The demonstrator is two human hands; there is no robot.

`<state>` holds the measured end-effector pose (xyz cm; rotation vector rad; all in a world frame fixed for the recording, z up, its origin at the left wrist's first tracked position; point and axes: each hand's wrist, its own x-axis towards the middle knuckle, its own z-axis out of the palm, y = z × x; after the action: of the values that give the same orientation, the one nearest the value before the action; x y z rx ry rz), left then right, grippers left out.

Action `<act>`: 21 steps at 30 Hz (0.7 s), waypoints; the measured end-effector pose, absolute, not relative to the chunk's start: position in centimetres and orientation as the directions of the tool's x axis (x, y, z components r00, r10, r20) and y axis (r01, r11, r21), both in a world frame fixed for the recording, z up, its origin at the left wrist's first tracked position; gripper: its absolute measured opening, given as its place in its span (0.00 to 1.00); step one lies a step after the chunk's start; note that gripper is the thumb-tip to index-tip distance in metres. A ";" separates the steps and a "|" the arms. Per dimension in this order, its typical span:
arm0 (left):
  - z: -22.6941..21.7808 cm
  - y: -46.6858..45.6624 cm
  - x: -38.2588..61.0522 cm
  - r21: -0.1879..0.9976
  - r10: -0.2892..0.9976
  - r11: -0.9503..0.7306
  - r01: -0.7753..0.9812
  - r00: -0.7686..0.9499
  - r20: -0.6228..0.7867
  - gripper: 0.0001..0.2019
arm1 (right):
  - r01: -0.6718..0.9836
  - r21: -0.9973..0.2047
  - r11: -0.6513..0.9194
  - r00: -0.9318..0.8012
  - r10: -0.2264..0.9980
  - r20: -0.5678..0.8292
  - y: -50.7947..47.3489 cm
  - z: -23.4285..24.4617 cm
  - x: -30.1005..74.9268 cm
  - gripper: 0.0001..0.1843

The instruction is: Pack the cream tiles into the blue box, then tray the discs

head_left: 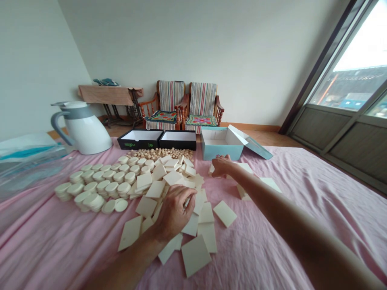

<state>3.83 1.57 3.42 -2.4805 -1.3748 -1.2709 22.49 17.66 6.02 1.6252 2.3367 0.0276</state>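
Note:
Cream-coloured square tiles [196,255] lie in a loose, overlapping heap in front of me. My left hand [175,207] rests on the heap, fingers curled and thumb drawn in close to them; what they hold, if anything, is hidden. Farther off, by the front of a light-blue box [222,152], my right hand [222,166] has its fingers closed round a small stack of square tiles [211,169], largely covered by the hand. More squares [242,192] are stacked beneath my right forearm. One lone square tile [225,214] lies right of the heap.
Rows of stacked round discs [102,186] stand left of the heap. Small wooden beads [160,153] lie behind it, before two black boxes [140,139]. A jug [87,131] and clear plastic bag [27,161] are at left. The blue lid [256,147] leans against its box.

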 end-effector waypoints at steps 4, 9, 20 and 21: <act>3.4 1.6 3.8 0.335 0.690 -0.612 0.716 0.278 0.668 0.06 | 0.911 0.145 0.385 -0.342 0.905 -0.254 17.9 5.8 22.4 0.21; 3.4 1.6 3.8 0.336 0.692 -0.613 0.715 0.281 0.665 0.06 | 0.902 0.117 0.416 -0.375 0.888 -0.266 18.2 5.3 22.7 0.22; 3.3 1.6 3.8 0.343 0.701 -0.610 0.714 0.285 0.653 0.06 | 0.902 0.107 0.419 -0.388 0.893 -0.228 17.3 6.2 23.8 0.31; 3.3 1.5 3.8 0.345 0.704 -0.609 0.714 0.285 0.651 0.06 | 0.901 0.104 0.421 -0.394 0.895 -0.210 16.9 6.6 23.9 0.31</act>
<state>3.76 1.55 3.34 -2.5081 -1.3834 -1.2583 23.93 16.92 6.57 1.5748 2.4432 -0.0388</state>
